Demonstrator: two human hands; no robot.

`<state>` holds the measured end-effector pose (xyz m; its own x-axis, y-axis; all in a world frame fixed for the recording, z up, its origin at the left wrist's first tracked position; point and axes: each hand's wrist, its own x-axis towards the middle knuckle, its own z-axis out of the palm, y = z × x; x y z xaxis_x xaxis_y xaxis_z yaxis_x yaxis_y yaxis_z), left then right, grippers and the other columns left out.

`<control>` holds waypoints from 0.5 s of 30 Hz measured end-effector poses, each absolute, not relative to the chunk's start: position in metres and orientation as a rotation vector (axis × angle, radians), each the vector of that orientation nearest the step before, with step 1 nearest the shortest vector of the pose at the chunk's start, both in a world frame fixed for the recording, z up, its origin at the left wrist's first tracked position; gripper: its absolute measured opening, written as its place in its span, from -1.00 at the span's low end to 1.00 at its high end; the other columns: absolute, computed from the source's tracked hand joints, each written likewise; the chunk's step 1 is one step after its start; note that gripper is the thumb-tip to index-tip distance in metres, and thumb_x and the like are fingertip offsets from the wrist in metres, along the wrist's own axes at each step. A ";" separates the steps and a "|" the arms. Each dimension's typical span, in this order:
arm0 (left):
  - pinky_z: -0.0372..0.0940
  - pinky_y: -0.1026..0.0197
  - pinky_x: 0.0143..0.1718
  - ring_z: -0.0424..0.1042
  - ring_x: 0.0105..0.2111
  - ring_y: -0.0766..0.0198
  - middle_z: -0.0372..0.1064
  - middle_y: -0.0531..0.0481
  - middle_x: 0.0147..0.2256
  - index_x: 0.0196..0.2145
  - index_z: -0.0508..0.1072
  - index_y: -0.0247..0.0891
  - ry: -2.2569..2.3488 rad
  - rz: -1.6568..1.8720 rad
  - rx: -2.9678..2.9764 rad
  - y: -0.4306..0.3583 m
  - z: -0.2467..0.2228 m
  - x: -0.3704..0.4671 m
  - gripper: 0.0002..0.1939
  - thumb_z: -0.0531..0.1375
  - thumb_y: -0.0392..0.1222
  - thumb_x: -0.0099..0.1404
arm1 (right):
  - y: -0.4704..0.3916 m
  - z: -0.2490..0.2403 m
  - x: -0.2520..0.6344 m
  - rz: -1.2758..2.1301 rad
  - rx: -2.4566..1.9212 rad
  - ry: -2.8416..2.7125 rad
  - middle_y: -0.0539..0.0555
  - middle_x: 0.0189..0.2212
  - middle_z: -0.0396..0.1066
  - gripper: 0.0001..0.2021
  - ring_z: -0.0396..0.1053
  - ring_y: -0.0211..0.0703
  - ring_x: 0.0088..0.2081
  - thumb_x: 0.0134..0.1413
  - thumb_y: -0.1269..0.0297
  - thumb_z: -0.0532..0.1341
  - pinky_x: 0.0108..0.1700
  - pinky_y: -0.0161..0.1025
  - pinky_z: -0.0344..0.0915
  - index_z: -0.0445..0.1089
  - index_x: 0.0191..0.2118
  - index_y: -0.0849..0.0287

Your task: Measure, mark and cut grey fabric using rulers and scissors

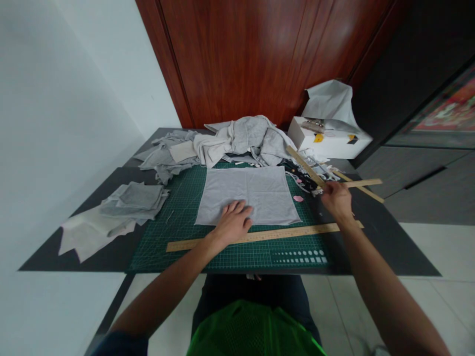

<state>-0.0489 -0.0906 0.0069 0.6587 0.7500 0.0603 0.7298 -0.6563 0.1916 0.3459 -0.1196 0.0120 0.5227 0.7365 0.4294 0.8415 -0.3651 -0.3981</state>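
Observation:
A light grey rectangular cloth [263, 193] lies flat on the green cutting mat [178, 198]. My left hand [234, 220] rests on the cloth's lower edge, fingers spread, holding nothing. Off the cloth's right side, my right hand [337, 199] is closed around an L-shaped wooden ruler [304, 165], one arm pointing up and left, the other to the right. Below the cloth a long wooden ruler [282, 233] lies across the mat, passing by my left wrist. A small pink piece [298, 199] sits right of the cloth.
Crumpled grey fabric [252, 136] is heaped along the back. Folded grey pieces [139, 198] lie at the left. At the back right stands a white box [326, 143]. Scraps and another wooden strip [365, 191] are near my right hand. The dark table [393, 247] has a front edge before me.

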 end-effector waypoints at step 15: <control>0.31 -0.15 0.11 0.44 0.06 -0.14 0.56 -0.32 -0.03 -0.08 0.65 -0.38 1.512 0.295 2.642 -0.084 0.045 0.012 -0.59 0.08 -0.06 0.56 | -0.087 0.026 0.272 0.118 -2.189 -1.778 0.22 -0.19 0.63 -0.69 0.58 0.06 -0.12 0.21 0.32 0.24 -0.06 -0.20 0.40 0.54 0.04 0.24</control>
<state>0.0121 -0.0835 0.0453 0.4931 0.8609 0.1251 0.8449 -0.5082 0.1672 0.2721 -0.0868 0.0263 0.2231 0.9655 0.1343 0.9392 -0.1761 -0.2948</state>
